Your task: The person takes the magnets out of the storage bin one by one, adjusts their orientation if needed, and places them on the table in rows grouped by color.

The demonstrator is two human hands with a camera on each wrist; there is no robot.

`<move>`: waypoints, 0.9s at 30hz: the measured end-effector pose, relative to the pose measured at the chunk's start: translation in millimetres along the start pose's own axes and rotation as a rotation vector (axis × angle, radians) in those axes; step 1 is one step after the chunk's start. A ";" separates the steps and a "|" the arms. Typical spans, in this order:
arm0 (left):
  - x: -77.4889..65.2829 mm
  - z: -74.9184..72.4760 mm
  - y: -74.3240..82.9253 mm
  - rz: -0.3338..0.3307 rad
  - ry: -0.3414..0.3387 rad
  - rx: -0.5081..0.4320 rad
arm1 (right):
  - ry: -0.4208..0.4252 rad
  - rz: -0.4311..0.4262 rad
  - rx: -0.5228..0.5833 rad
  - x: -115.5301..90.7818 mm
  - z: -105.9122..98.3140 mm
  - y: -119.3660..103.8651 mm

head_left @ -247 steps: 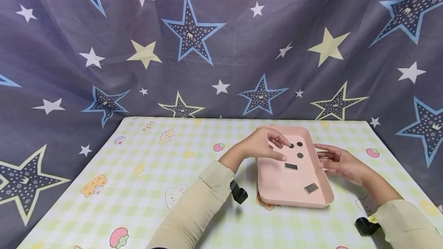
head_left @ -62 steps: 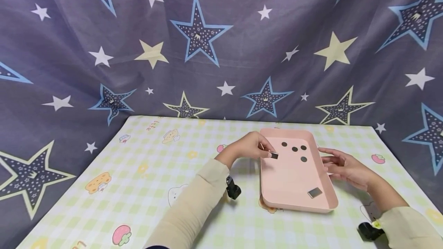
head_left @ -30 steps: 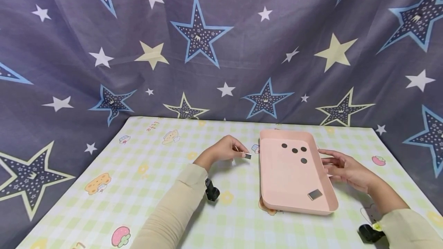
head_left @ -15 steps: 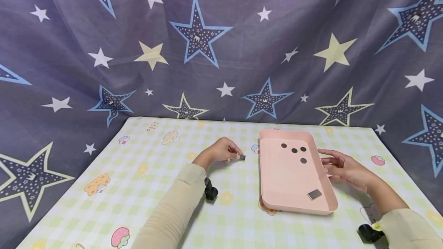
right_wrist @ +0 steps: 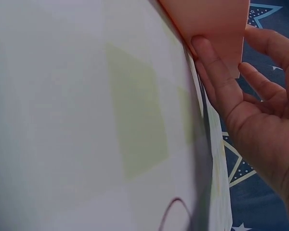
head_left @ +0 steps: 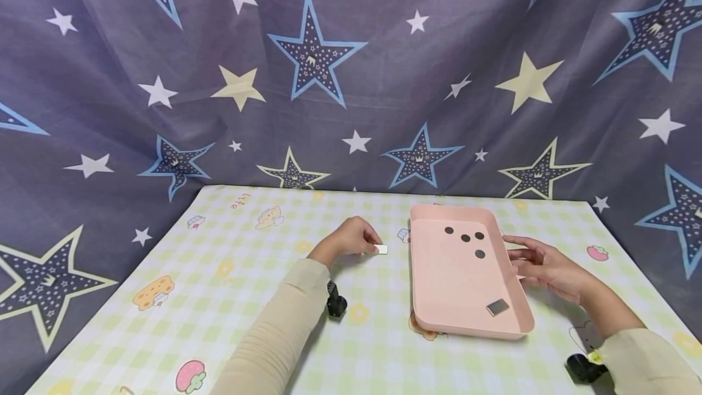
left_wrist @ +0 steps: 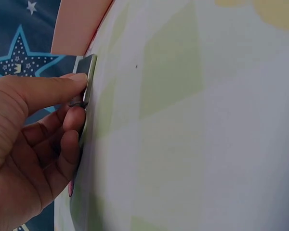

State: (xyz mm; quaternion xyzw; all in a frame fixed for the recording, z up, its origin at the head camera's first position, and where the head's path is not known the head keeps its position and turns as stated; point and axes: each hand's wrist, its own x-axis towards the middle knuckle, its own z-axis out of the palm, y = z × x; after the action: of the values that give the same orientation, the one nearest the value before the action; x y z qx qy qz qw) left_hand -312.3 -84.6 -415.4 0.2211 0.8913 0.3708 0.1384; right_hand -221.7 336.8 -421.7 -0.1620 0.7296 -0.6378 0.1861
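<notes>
My left hand (head_left: 351,238) is low over the cloth, left of the pink tray (head_left: 444,313). Thumb and fingers pinch a small flat rectangular plate (head_left: 382,249), which looks pale in the head view. In the left wrist view the plate (left_wrist: 90,72) has a dark face and a light edge, close to the cloth. My right hand (head_left: 548,267) touches the tray's right wall with extended fingers; the right wrist view shows a fingertip against the pink wall (right_wrist: 212,19). Inside the tray lie several dark round discs (head_left: 465,238) and another rectangular dark plate (head_left: 498,307) near the front right corner.
A checked cloth (head_left: 247,322) with cartoon prints covers the table. Behind it hangs a dark curtain (head_left: 362,114) with stars. Small black devices, one (head_left: 336,303) at the left wrist and another (head_left: 585,367) at the right, are worn near the sleeves.
My left hand has lifted the rectangular plate out of the tray and carried it left over the cloth. Just now the plate turned from dark to pale in view. The right hand stays at the wall.
</notes>
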 end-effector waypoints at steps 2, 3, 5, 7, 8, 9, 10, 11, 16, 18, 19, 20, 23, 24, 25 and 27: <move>-0.1 0.1 0.4 -0.012 0.002 0.008 | 0.000 0.005 -0.001 0.5 0.5 -0.2; -0.3 0.2 0.8 -0.014 0.004 0.009 | -0.001 0.008 0.000 0.8 0.6 -0.2; -0.8 0.2 1.5 -0.009 0.006 0.018 | 0.000 0.016 -0.001 1.1 0.9 -0.2; -1.4 0.2 1.9 0.000 0.006 0.022 | 0.004 0.023 -0.002 1.2 1.0 -0.1; -1.9 0.1 2.1 0.007 0.007 0.026 | 0.006 0.027 -0.004 1.3 0.9 0.0; -2.1 -0.1 2.3 0.009 0.007 0.027 | 0.009 0.030 -0.005 1.4 1.0 0.0; -2.5 -0.3 2.3 0.010 0.007 0.027 | 0.012 0.032 -0.009 1.5 1.1 0.0; -2.8 -0.6 2.3 0.009 0.007 0.025 | 0.015 0.034 -0.012 1.6 1.2 -0.1; -3.6 -2.4 2.1 0.004 0.004 0.006 | 0.026 0.044 -0.027 2.4 1.0 -0.3; -3.8 -3.2 2.1 0.008 0.004 0.001 | 0.028 0.045 -0.033 2.3 0.8 -0.3; -3.7 -3.5 2.1 0.013 0.004 0.002 | 0.027 0.045 -0.035 2.2 0.7 -0.2; -3.8 -3.8 2.2 0.021 0.006 0.006 | 0.027 0.044 -0.037 2.1 0.6 -0.2; -3.2 -4.2 2.9 0.055 0.008 0.036 | 0.028 0.042 -0.037 1.5 0.7 -0.6; -2.9 -4.1 3.3 0.071 0.010 0.050 | 0.028 0.042 -0.035 1.4 0.7 -0.7; -2.6 -4.1 3.8 0.085 0.010 0.065 | 0.028 0.042 -0.034 1.2 0.6 -0.9; -1.9 -3.6 4.4 0.109 0.009 0.093 | 0.029 0.044 -0.032 1.1 0.6 -1.2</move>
State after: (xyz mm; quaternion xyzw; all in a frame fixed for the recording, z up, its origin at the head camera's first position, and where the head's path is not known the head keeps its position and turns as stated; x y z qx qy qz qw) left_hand -310.8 -85.0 -409.6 0.2737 0.8948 0.3371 0.1038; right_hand -222.3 335.7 -420.7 -0.1395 0.7456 -0.6242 0.1870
